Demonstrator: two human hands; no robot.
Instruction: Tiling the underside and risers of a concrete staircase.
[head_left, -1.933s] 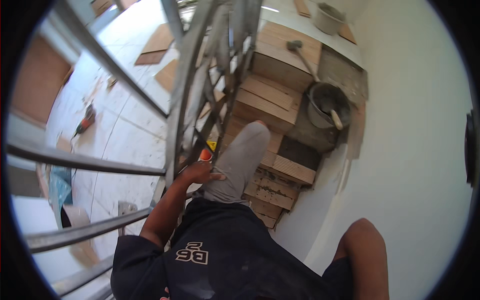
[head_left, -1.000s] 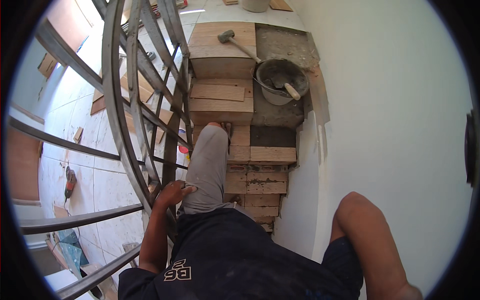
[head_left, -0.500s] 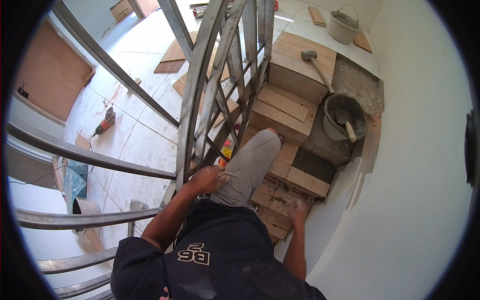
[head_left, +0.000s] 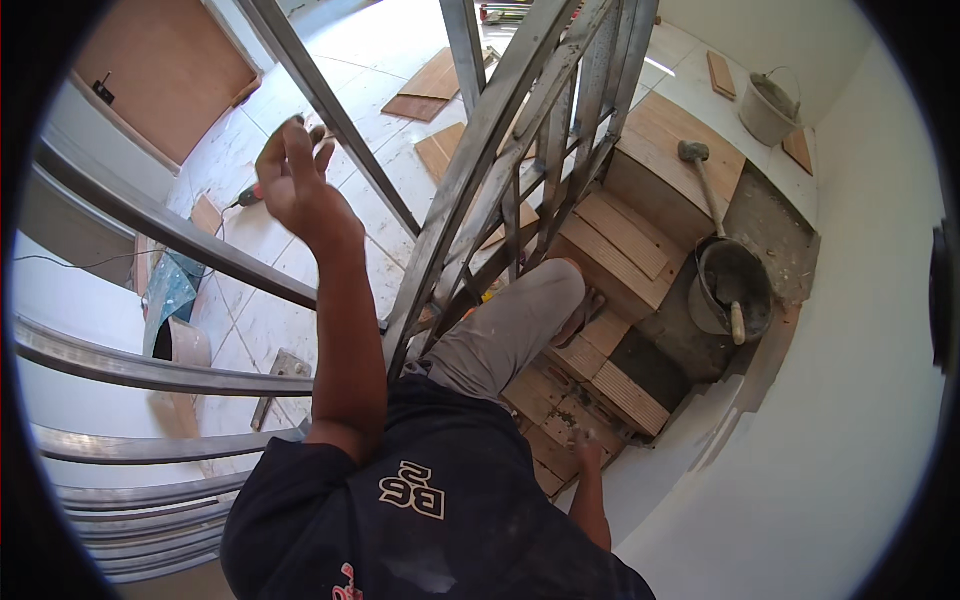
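My left hand (head_left: 300, 185) is raised beside the metal railing (head_left: 480, 160), fingers loosely bent and apart, holding nothing. Low on the right, my right hand (head_left: 587, 447) hangs over the lower stair tiles (head_left: 540, 425), its small, slightly blurred fingers apart and nothing seen in them. Ahead of my bent knee, wood-look tiles cover the steps (head_left: 610, 240), with a loose tile strip (head_left: 630, 235) lying on one tread. A dark bucket (head_left: 712, 300) stands on the bare cement side of the stairs, a trowel handle (head_left: 738, 322) sticking out. A mallet (head_left: 693, 152) lies above it, its handle reaching the bucket.
The white wall (head_left: 840, 400) borders the stairs on the right. A grey bucket (head_left: 768, 112) stands on the upper floor beside loose tiles (head_left: 720, 75). Beyond the railing, a red power tool (head_left: 250, 195) and cut tiles (head_left: 425, 85) lie on the white floor.
My left hand has risen from beside my thigh to above the railing bars. The view has shifted left, so the stairs sit farther right. My right hand stays low over the stairs.
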